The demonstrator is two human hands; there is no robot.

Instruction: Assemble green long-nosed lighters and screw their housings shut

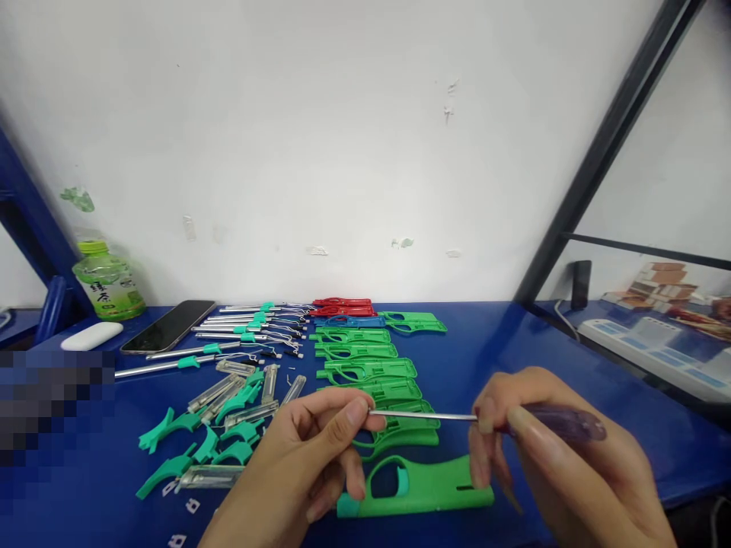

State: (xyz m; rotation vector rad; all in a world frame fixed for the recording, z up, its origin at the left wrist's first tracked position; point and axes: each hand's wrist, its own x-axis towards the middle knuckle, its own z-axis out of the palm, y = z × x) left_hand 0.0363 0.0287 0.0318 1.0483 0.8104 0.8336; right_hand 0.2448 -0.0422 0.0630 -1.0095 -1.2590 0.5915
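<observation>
My right hand (571,449) grips the dark purple handle of a screwdriver (426,415), its thin metal shaft pointing left. At the shaft's tip, my left hand (317,438) is closed in a pinch; whatever tiny thing sits between thumb and forefinger is too small to make out. Below both hands lies a green lighter casing (431,491) with a teal trigger in its loop. Behind it, several open green casing halves (365,370) are lined up on the blue table (480,342), partly covered by my left hand.
To the left lie teal triggers (171,468), clear fuel tanks (211,477) and metal lighter tubes (222,335) with wires. Red casings (343,307) and a blue one (348,322) are at the back. A phone (170,327), white case (91,336) and green bottle (108,281) stand far left.
</observation>
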